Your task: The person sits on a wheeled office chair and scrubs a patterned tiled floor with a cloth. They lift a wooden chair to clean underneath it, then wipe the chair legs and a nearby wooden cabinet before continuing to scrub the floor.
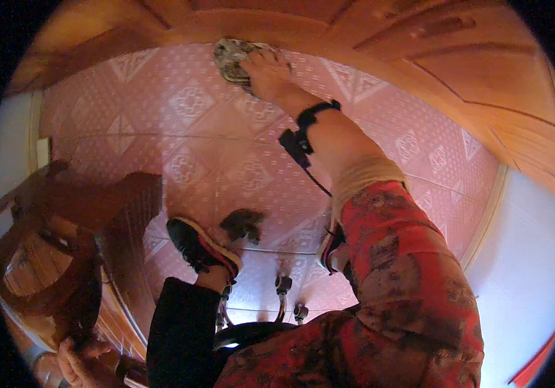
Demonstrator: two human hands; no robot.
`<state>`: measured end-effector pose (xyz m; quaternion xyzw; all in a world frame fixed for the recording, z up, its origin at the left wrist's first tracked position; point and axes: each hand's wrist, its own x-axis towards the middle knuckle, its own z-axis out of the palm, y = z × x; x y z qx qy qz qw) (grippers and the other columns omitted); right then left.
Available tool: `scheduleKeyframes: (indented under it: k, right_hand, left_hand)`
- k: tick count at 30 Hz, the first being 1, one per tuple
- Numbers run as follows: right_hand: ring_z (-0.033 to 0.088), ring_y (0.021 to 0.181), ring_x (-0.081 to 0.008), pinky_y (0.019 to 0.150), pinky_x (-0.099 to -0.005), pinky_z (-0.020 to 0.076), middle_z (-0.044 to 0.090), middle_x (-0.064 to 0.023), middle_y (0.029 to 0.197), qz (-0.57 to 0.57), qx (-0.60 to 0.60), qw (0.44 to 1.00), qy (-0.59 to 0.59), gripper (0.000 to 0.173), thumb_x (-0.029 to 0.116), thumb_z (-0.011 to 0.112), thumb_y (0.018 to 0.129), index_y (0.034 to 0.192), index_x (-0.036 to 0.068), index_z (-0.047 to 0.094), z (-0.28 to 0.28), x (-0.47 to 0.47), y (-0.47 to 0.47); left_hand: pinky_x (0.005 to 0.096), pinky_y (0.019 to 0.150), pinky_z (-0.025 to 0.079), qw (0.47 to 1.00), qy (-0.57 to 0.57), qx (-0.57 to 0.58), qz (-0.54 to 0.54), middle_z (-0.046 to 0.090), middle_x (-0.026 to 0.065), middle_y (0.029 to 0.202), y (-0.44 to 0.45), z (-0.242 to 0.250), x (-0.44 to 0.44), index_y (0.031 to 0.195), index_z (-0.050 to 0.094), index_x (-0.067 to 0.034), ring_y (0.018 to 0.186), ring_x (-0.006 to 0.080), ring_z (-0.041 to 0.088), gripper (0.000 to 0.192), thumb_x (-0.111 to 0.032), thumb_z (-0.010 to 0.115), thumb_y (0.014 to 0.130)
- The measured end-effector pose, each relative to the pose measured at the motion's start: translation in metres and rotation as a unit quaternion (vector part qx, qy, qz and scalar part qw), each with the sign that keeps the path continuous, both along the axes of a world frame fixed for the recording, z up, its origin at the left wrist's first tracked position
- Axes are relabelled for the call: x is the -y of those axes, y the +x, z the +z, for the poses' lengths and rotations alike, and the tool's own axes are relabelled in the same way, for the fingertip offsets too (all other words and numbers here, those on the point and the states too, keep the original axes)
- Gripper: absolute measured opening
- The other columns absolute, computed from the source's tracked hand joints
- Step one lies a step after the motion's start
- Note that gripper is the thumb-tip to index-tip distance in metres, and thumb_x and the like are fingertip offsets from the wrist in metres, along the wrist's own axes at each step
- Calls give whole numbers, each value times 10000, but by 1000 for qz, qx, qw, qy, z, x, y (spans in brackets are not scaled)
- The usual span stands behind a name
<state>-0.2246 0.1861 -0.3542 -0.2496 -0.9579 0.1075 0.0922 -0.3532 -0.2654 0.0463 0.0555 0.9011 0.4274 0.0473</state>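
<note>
My right hand point(268, 70) is stretched far forward, its fingers over a crumpled, mottled grey cloth point(231, 56). The cloth lies against the lower edge of a panelled wooden furniture front point(277, 24), where it meets the tiled floor point(209, 150). A black strap with a small device point(301, 140) and a cable circles my right wrist. At the bottom left, my left hand point(79, 361) is beside a dark carved wooden chair point(45, 271). Its fingers look bent, but blur and the picture's rim hide whether they grip anything.
Chrome legs with black casters point(284, 283) stand beneath me, between my shoes point(200, 245). A dark patch point(243, 225) shows on the floor ahead of them; I cannot tell what it is. A pale wall point(515, 242) rises at the right, and another pale wall point(8, 136) at the left.
</note>
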Motion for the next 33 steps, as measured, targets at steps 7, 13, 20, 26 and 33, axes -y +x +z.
scheduleKeyframes:
  k: [7,13,20,26,33]
  right_hand:
    - [457,1131,-332,961,-479,361,559,-133,1145,-236,74,969,-1,370,150,569,716,1083,128,598,-15,-45,219]
    - [588,1008,-268,901,-353,439,605,-140,1122,-390,-288,845,-226,427,8,489,749,1168,55,556,-27,-98,393]
    - [528,1076,-389,887,-498,437,550,-159,1217,-566,126,812,-65,616,234,570,715,1313,180,428,-66,-117,430]
    - [383,1224,-332,896,-544,390,402,-82,1382,-362,138,922,4,590,284,530,752,1331,247,420,-47,-45,289]
    - [453,1104,-320,828,-502,368,483,-119,1224,-39,93,995,17,638,248,638,649,1259,169,468,-16,103,149]
  left_hand:
    - [237,462,452,995,-84,-37,33,616,71,786,21,-11,-6,1205,529,-48,622,141,570,381,-284,517,906]
    - [225,479,445,988,-113,-60,-82,621,69,877,28,-24,21,1221,521,-52,705,131,584,382,-285,495,919]
    - [282,597,507,977,-172,-116,42,626,144,847,36,-24,15,1162,546,-42,731,194,601,330,-231,500,895]
    - [272,585,527,985,-145,-96,-16,622,121,863,46,-21,17,1158,557,-36,769,190,609,284,-172,467,925]
    - [226,625,488,974,-114,-90,-176,623,132,842,43,-25,16,1145,560,-8,742,196,617,279,-100,442,910]
